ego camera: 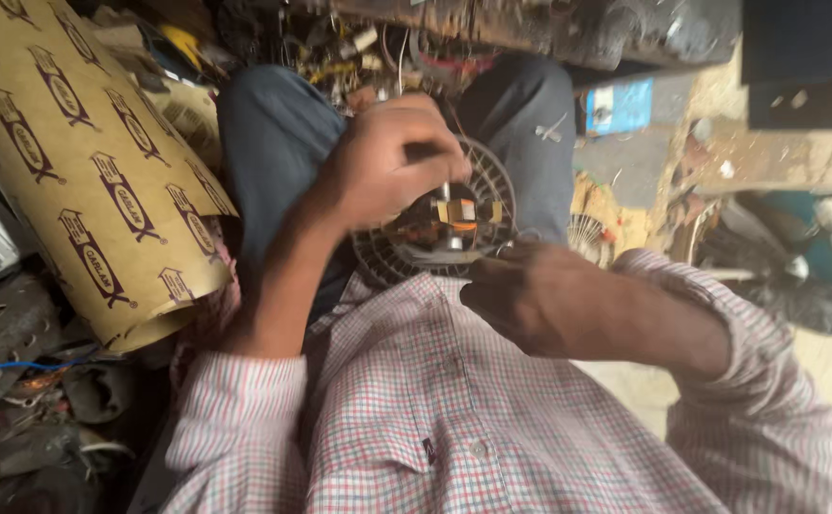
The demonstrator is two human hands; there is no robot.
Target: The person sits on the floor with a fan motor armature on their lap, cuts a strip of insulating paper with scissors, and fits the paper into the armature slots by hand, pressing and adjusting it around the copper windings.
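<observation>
Motor (454, 221) sits between left-hand fingers (435, 157) and right-hand fingers (492, 276).

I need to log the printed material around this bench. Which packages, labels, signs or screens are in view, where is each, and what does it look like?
Printed sheet: left of the knees, large curled tan paper with repeated dark purple emblems.
Blue label or card: upper right, beside the right knee, small blue rectangle with a white patch.
Dark box: top right corner, black-blue rectangle; cannot tell if it is a screen.
No signs visible.
</observation>
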